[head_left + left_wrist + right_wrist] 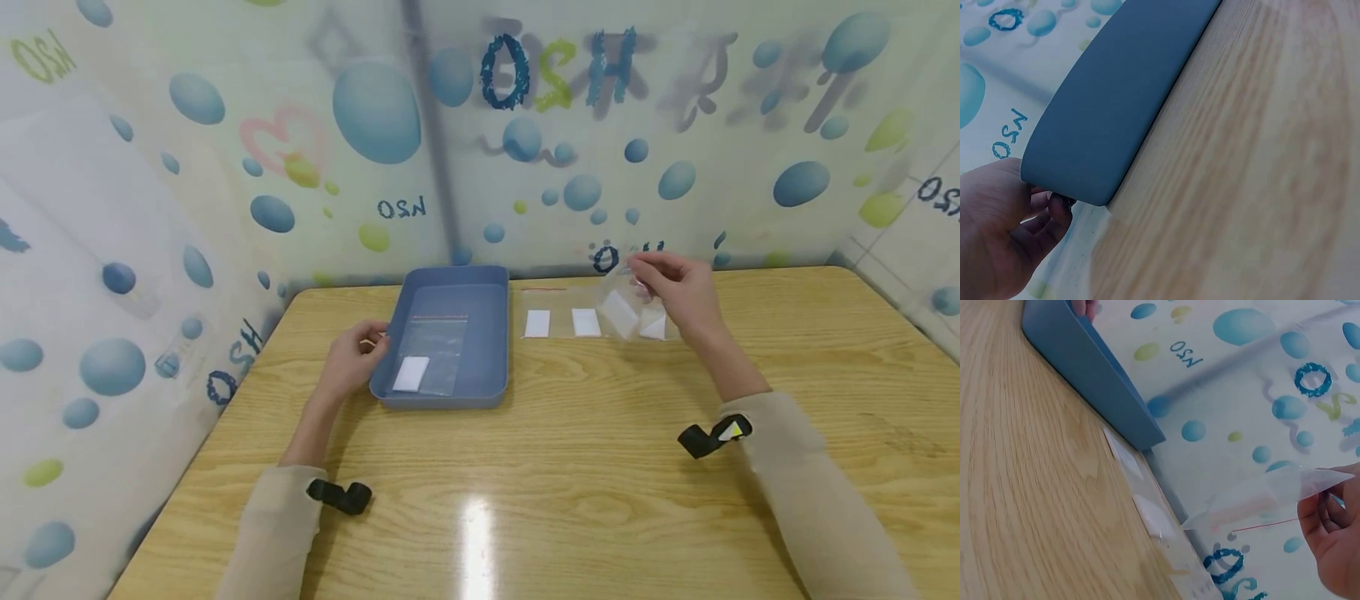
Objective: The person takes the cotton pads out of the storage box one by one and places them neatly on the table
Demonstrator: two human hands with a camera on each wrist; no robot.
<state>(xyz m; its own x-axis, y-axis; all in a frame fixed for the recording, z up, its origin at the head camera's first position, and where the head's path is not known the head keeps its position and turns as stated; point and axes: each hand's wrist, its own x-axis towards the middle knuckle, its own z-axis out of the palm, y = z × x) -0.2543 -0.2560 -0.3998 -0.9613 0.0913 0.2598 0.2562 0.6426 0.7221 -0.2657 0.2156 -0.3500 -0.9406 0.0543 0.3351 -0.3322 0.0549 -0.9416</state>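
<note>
Near the back edge of the desk (577, 467), the left hand (356, 360) grips the left rim of a blue-grey rectangular plastic tray (484, 354); rightward, the right hand (678, 296) pinches a clear plastic bag (620, 310) over similar bags (587, 322). Lifting seems the step; the next move needs steady pinching.

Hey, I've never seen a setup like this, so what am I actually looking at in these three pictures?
There's no machine, just a person working bare-handed. The widest picture is taken from the head; the others come from the left and right wrists. On the wooden table stands a blue tray, and inside it lies a clear bag with a white piece. The left hand grips the tray's rim. The right hand pinches a lifted bag, near other bags lying beside the tray.
</note>
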